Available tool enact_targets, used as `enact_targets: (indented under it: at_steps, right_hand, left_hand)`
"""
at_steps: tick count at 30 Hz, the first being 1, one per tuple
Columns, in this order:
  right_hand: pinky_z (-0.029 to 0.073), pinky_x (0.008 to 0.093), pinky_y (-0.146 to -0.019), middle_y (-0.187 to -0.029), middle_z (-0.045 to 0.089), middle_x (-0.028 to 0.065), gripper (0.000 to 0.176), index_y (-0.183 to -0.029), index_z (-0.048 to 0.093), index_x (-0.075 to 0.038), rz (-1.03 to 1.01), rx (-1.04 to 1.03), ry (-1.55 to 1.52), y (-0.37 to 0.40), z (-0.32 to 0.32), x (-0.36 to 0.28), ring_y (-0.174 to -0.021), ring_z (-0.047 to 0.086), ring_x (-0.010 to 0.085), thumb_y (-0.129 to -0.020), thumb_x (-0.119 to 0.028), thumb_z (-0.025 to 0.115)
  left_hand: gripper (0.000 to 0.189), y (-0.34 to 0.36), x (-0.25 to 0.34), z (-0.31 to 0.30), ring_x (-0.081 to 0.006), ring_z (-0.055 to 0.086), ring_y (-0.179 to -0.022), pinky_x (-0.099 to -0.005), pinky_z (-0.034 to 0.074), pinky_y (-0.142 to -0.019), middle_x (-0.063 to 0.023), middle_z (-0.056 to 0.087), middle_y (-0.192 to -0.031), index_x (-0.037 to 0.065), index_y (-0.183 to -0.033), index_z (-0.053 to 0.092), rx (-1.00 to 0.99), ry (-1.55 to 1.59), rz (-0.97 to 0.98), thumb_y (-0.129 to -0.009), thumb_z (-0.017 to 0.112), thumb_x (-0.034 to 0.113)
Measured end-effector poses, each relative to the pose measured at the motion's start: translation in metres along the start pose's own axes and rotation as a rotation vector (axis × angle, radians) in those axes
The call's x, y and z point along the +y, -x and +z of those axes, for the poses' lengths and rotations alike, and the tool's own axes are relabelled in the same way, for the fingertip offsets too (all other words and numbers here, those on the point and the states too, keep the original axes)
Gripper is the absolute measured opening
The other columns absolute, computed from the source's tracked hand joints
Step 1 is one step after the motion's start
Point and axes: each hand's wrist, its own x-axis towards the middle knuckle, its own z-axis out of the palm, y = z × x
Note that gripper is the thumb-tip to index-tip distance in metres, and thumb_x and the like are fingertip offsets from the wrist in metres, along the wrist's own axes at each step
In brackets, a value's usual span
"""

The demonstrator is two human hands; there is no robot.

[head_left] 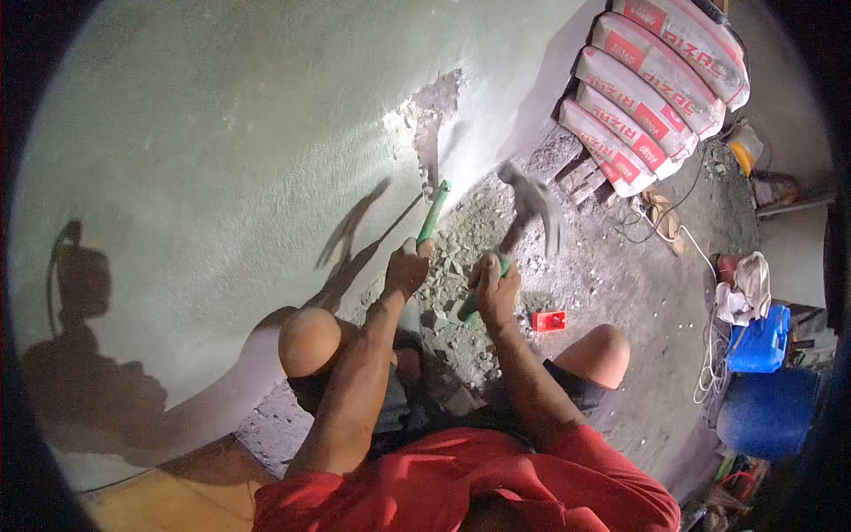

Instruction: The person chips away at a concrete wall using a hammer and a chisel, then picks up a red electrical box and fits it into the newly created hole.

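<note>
My left hand is closed around a green chisel, which slants up beside the lower end of a chipped-out channel in the plastered wall. In my right hand is a claw hammer, gripped by its green handle. Its head is raised to the right of the chisel, apart from it and slightly blurred. Broken rubble lies on the floor below both hands. A red electrical box sits on the floor right of my right hand.
Stacked cement bags stand against the wall at the upper right. A white cord runs along the floor at right, near a blue jug and a blue drum. My bent knees flank the rubble.
</note>
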Motion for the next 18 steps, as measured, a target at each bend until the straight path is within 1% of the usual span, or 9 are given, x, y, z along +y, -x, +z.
enact_targets:
  at_steps: [1,3,5,7,13,15,16,17,18]
  right_hand:
    - [0.043,0.0282,-0.050,-0.064,0.054,-0.0012,0.044,-0.089,0.059,-0.003,-0.132,0.028,-0.016,0.001,0.000,0.003,-0.054,0.051,0.0123,-0.096,-0.047,0.057]
    - [0.047,0.0326,-0.053,-0.070,0.061,0.0040,0.045,-0.091,0.062,-0.001,-0.199,0.010,0.004,-0.004,0.006,0.038,-0.059,0.058,0.0166,-0.096,-0.045,0.056]
    - [0.050,0.0373,-0.055,-0.071,0.064,0.0110,0.048,-0.092,0.064,0.002,0.039,-0.158,0.556,-0.015,0.008,0.042,-0.062,0.064,0.0220,-0.095,-0.046,0.057]
    - [0.048,0.0361,-0.051,-0.061,0.061,0.0120,0.052,-0.089,0.063,0.004,0.399,-0.249,0.477,-0.034,-0.003,0.001,-0.055,0.062,0.0219,-0.094,-0.048,0.059]
    - [0.040,0.0295,-0.045,-0.056,0.051,0.0016,0.052,-0.073,0.056,-0.002,0.170,-0.028,-0.110,-0.017,-0.006,-0.061,-0.048,0.049,0.0114,-0.096,-0.049,0.056]
    - [0.044,0.0318,-0.049,-0.060,0.051,0.0023,0.047,-0.077,0.053,-0.007,-0.202,-0.081,-0.101,-0.010,-0.009,-0.063,-0.052,0.050,0.0145,-0.097,-0.050,0.053]
    - [0.044,0.0308,-0.051,-0.062,0.052,0.0032,0.047,-0.079,0.053,-0.006,-0.178,-0.001,-0.268,-0.005,0.006,-0.048,-0.054,0.051,0.0145,-0.098,-0.050,0.053]
    - [0.045,0.0318,-0.052,-0.064,0.055,0.0057,0.047,-0.080,0.055,-0.004,-0.279,0.030,-0.276,-0.006,0.015,-0.010,-0.056,0.054,0.0147,-0.098,-0.047,0.054]
    - [0.044,0.0323,-0.052,-0.064,0.057,0.0062,0.047,-0.079,0.056,-0.003,-0.185,-0.036,0.086,-0.009,0.019,0.019,-0.056,0.055,0.0147,-0.097,-0.046,0.056]
  left_hand:
    - [0.051,-0.001,0.008,-0.010,-0.0508,0.064,-0.086,-0.0538,0.051,-0.075,-0.0343,0.064,-0.088,-0.005,-0.097,0.059,-0.027,-0.119,0.065,-0.095,0.049,0.044]
    - [0.050,0.009,0.026,-0.024,-0.0519,0.063,-0.087,-0.0544,0.050,-0.075,-0.0350,0.064,-0.089,-0.006,-0.096,0.060,0.108,0.333,-0.253,-0.095,0.050,0.043]
    - [0.052,0.007,0.024,-0.024,-0.0526,0.062,-0.089,-0.0544,0.050,-0.076,-0.0354,0.064,-0.090,-0.006,-0.096,0.061,0.078,0.375,-0.241,-0.095,0.049,0.044]
    - [0.053,0.006,0.029,-0.028,-0.0523,0.062,-0.091,-0.0541,0.050,-0.078,-0.0360,0.063,-0.092,-0.007,-0.095,0.062,0.078,0.364,-0.287,-0.095,0.049,0.045]
    - [0.052,-0.003,0.010,-0.017,-0.0524,0.062,-0.089,-0.0546,0.050,-0.075,-0.0359,0.063,-0.088,-0.005,-0.096,0.058,-0.005,0.314,-0.239,-0.095,0.051,0.046]
    - [0.050,0.002,0.009,-0.012,-0.0521,0.062,-0.089,-0.0549,0.049,-0.074,-0.0352,0.063,-0.086,-0.005,-0.095,0.058,0.073,0.465,-0.197,-0.095,0.053,0.044]
    - [0.048,0.002,0.007,-0.008,-0.0526,0.062,-0.089,-0.0554,0.049,-0.074,-0.0351,0.063,-0.086,-0.005,-0.095,0.059,0.103,0.457,-0.172,-0.096,0.053,0.042]
    - [0.048,0.003,0.013,-0.016,-0.0526,0.062,-0.089,-0.0554,0.049,-0.074,-0.0351,0.063,-0.086,-0.005,-0.095,0.059,0.107,0.456,-0.174,-0.096,0.053,0.042]
    - [0.047,0.007,0.025,-0.028,-0.0527,0.062,-0.089,-0.0554,0.049,-0.075,-0.0353,0.063,-0.087,-0.006,-0.095,0.059,0.071,0.419,-0.241,-0.096,0.053,0.041]
